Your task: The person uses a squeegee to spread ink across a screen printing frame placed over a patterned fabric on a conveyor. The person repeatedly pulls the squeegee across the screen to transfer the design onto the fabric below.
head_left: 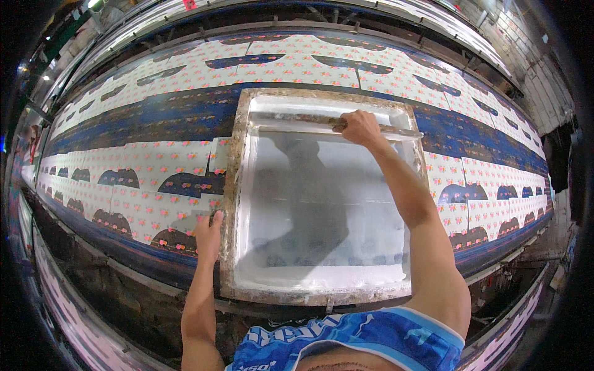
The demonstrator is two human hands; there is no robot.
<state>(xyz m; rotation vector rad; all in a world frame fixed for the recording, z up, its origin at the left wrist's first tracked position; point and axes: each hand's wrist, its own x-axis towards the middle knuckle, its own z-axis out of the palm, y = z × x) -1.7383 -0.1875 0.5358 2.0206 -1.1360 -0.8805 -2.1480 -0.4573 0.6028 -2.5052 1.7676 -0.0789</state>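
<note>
A large screen-printing frame [232, 185] with a worn, stained rim lies on the printing table in front of me. Its grey mesh [365, 216] is bordered in white, and the shadow of my upper body falls across it. At the far end of the frame, a long squeegee [288, 117] lies crosswise over the mesh. My right hand [361, 128] is wrapped round its middle, with the arm stretched over the screen's right side. My left hand [209, 236] is closed at the frame's left rim, thumb up; some of its fingers are hidden.
White cut fabric pieces [167, 157] with pink flower prints lie in rows left and right of the frame. Another row of printed pieces [297, 62] runs beyond it. Bare blue-stained table surface [154, 127] separates the rows. More long tables [93, 334] stand behind and ahead.
</note>
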